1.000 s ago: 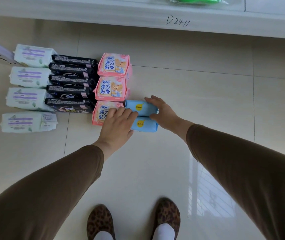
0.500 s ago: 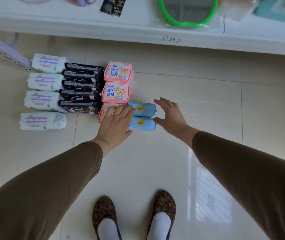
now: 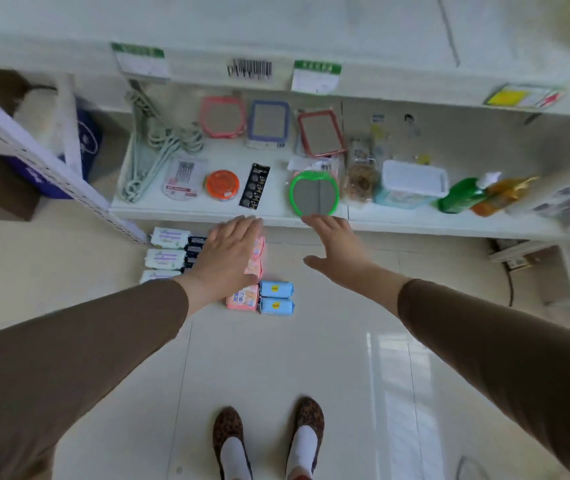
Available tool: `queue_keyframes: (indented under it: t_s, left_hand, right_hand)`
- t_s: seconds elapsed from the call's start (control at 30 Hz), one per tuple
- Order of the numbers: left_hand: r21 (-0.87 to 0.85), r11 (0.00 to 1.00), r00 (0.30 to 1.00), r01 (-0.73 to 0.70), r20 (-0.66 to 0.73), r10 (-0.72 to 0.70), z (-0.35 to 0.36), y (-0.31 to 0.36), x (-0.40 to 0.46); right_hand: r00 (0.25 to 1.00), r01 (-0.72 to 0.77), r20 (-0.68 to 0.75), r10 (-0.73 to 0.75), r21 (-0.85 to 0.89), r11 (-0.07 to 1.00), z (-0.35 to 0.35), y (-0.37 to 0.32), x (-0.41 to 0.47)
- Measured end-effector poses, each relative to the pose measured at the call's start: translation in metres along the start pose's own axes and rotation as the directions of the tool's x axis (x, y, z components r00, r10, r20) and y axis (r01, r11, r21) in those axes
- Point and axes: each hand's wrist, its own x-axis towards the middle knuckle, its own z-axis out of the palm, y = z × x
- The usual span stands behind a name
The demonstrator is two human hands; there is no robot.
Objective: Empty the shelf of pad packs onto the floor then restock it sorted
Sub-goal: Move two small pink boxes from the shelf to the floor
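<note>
Both hands (image 3: 229,252) lifted off blue packs (image 3: 276,297) (fingers straight).

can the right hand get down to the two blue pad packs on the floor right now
Probably yes. The right hand is open and empty, the blue pad packs lie uncovered below it, with only bare floor on that side.

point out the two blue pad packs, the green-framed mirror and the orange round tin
blue pad packs (image 3: 276,298): head view, seam where the two packs meet
green-framed mirror (image 3: 314,194): head view, middle of the glass
orange round tin (image 3: 222,184): head view, centre of lid
</note>
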Motion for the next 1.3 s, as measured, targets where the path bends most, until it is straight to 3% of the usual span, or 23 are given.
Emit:
queue_keyframes:
  t_s: [0.4, 0.67, 0.8, 1.03, 1.3]
  left_hand:
    - [0.083, 0.987, 0.975, -0.14, -0.16, 0.152, -0.359, 0.049, -0.082]
    - [0.181, 0.951, 0.891, -0.249, -0.342, 0.299, -0.536, 0.091, -0.111]
    - [0.202, 0.934, 0.833, -0.296, -0.424, 0.356, -0.611, 0.126, -0.111]
    - [0.155, 0.948, 0.784, -0.28, -0.533, 0.318, -0.705, 0.176, -0.07]
    - [0.115, 0.974, 0.77, -0.197, -0.597, 0.226, -0.784, 0.209, 0.015]
  right_hand:
    - [0.963, 0.14, -0.225, -0.15, -0.059, 0.988, -0.301, -0.151, -0.109]
    - [0.837, 0.191, -0.48, -0.262, -0.192, 0.963, -0.465, -0.207, -0.171]
    - [0.76, 0.206, -0.589, -0.274, -0.181, 0.962, -0.532, -0.217, -0.184]
    - [0.631, 0.227, -0.716, -0.299, -0.199, 0.953, -0.643, -0.201, -0.163]
    - [0.636, 0.206, -0.721, -0.274, -0.184, 0.961, -0.763, -0.161, -0.101]
